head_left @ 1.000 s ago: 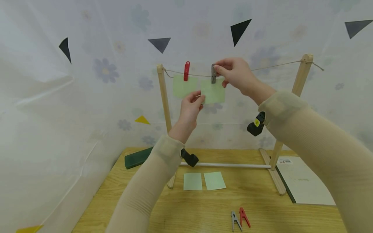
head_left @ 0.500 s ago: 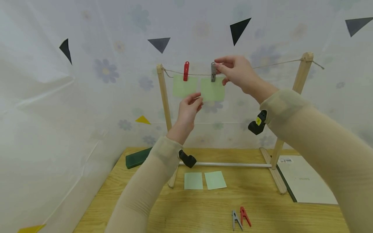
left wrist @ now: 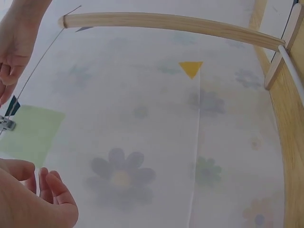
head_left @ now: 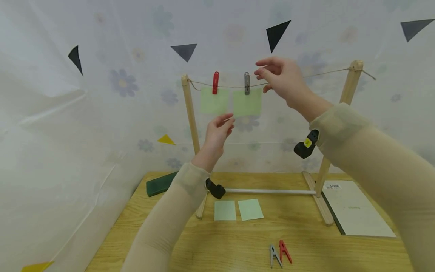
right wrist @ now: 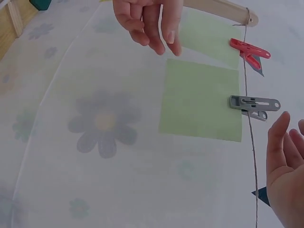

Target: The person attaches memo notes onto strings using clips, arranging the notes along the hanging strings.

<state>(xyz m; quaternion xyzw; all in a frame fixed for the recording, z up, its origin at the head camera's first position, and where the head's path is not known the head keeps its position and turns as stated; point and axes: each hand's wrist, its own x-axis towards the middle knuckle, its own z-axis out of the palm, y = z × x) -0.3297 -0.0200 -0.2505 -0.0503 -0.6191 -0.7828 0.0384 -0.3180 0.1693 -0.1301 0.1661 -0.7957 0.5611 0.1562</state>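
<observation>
A thin string runs between two wooden posts. On it hang two pale green paper squares: the left paper under a red clothespin, the right paper under a grey clothespin. My right hand is just right of the grey clothespin, fingers loosely bent and apart from it; the right wrist view shows that gap beside the grey clothespin. Just below the papers is my left hand, relaxed and holding nothing. In the left wrist view its fingertips lie near the paper's lower edge.
Two more green paper squares lie on the wooden table. Nearer the front are a grey clothespin and a red clothespin. A notebook lies at right, a green box at left. A white bar joins the posts low down.
My right hand has let go of the grey clothespin and moved right and up. My left hand has left the paper's corner and dropped slightly down and left. The paper hangs from the clothespin.
</observation>
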